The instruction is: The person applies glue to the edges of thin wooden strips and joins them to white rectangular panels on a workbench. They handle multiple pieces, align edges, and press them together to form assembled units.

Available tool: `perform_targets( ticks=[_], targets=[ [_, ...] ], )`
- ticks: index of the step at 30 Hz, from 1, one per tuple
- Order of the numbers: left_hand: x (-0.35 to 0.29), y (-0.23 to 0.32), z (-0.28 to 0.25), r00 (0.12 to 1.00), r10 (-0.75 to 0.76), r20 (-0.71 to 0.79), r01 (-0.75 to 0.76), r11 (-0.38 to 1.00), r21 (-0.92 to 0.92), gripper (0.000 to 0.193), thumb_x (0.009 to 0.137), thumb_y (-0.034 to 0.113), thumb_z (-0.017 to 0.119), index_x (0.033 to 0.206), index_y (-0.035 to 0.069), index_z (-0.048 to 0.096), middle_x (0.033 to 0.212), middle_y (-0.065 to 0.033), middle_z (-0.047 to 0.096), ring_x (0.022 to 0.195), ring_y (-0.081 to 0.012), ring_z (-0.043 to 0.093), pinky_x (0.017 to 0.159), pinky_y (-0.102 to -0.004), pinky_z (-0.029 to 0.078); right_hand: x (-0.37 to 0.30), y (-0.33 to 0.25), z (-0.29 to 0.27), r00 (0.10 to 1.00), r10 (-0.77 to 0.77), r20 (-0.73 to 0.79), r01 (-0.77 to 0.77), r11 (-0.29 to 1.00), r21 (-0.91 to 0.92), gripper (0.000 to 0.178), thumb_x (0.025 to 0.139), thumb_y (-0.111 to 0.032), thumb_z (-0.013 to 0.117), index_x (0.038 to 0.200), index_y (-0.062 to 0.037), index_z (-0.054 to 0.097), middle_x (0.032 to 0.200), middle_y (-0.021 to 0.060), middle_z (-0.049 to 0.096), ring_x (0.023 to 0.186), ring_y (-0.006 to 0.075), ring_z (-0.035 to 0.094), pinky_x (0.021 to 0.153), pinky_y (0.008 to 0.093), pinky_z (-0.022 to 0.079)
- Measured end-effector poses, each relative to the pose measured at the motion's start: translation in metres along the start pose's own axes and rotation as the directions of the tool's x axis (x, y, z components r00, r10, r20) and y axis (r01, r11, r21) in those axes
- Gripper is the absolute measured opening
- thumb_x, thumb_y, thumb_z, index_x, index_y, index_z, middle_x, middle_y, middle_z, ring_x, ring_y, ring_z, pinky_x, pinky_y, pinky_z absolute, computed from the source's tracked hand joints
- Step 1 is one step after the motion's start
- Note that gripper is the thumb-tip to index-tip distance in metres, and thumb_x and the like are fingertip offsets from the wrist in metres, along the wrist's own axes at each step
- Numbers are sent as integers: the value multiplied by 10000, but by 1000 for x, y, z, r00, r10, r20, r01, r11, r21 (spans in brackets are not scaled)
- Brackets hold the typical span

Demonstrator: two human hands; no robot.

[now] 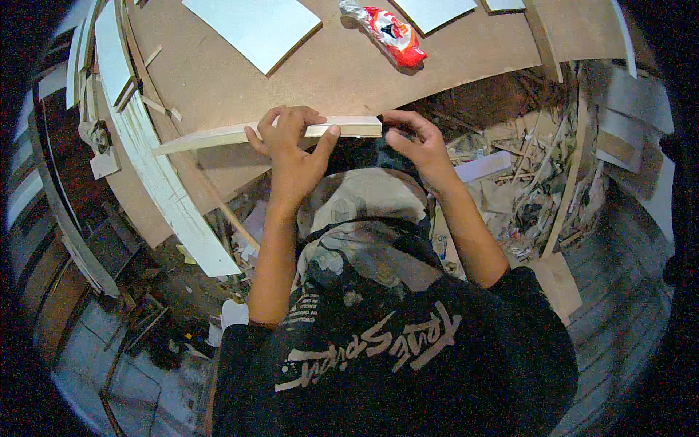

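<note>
A long, narrow wooden strip (349, 131) with a pale top face lies crosswise in front of me, along the near edge of the brown board. My left hand (295, 142) is closed on it near its middle, fingers over the far side and thumb along the near side. At the strip's squared right end is my right hand (422, 146). Its thumb and forefinger are apart and curved close to that end; whether they touch it I cannot tell. The strip's left end (167, 148) tapers in view and reaches a long white strip (171, 186).
On the brown board (313, 80) lie white panels (255, 29) and a red-and-white plastic packet (393, 36). More long strips (116, 58) lie at the left. Wood offcuts and scraps (524, 167) are heaped below the board's right edge. Boards lean at the far right.
</note>
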State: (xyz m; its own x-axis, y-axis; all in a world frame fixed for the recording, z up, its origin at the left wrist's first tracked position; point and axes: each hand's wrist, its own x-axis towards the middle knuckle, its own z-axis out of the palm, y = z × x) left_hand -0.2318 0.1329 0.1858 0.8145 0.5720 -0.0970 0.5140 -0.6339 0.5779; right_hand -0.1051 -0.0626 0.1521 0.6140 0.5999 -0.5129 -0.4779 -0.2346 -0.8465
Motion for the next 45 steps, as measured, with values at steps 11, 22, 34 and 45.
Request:
perform_targets(
  ticks=[11,22,34,45],
  targets=[
    [-1,8,11,988,114,-107,-91,975,201,760,560,651,885,1051,138,615,1143,-15,538,1311,-325,374,1102,-736,29,-4,23,-4,989,-140,-55,137,988,-66,420,881,-129,676,1286,-29,630,1195,76,652,1042,121,578,954,281,461],
    [2,7,15,986,108,-127,-74,967,245,677,574,602,901,1037,166,671,1130,-15,622,1273,-304,461,1134,-686,77,-6,38,8,969,-192,-156,195,981,1,367,900,-60,672,1264,-33,637,1150,73,651,1004,107,578,927,271,466],
    [0,14,13,994,-95,-57,97,994,44,514,715,537,861,970,144,649,1091,-24,614,1245,-284,494,1136,-683,86,-11,50,16,971,-144,-192,178,969,172,523,819,-22,676,1326,-35,550,1239,98,613,1097,192,593,986,347,479],
    [14,43,-5,977,-48,209,-50,897,438,627,708,629,803,1055,128,654,1095,-65,649,1278,-332,497,1138,-715,23,21,60,15,890,-456,-19,401,802,-443,550,736,2,703,1265,-133,639,1312,140,584,1241,358,530,1099,462,420]
  ],
)
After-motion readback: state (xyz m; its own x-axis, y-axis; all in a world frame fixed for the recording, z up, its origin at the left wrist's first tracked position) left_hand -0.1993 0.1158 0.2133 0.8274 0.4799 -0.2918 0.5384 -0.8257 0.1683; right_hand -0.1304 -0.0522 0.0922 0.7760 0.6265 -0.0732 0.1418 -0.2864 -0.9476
